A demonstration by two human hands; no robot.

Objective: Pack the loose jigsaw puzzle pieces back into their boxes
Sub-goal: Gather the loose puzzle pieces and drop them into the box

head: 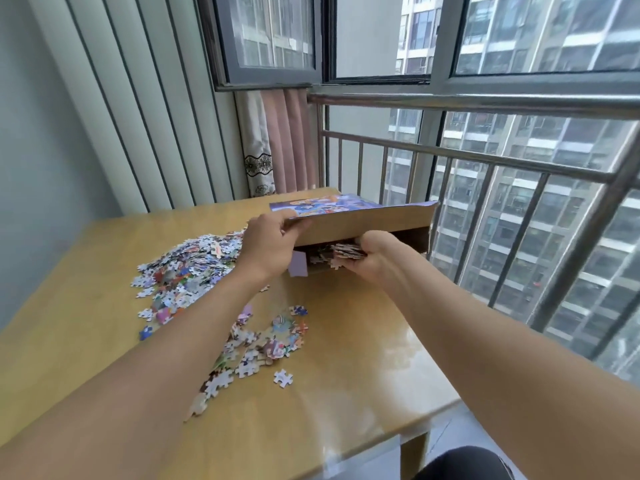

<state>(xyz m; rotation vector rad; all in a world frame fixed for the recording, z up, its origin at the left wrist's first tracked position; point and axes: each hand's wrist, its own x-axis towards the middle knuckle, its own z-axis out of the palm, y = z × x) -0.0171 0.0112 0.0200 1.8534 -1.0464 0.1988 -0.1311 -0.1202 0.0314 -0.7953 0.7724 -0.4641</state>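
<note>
1. Two heaps of loose puzzle pieces (194, 268) remain on the counter (346, 358); the box (360, 223) lies near its far edge, flap lifted.
2. The left hand (268, 244) has its grip pinched on the box flap (343, 221), holding it up.
3. The right hand (367, 256) has its grip curled round a handful of pieces (346, 252) at the box mouth.
4. Risk: pieces may spill past the opening if the flap drops, or slide off the counter's edge.
5. The box shows cartoon artwork; no writing is legible.
</note>
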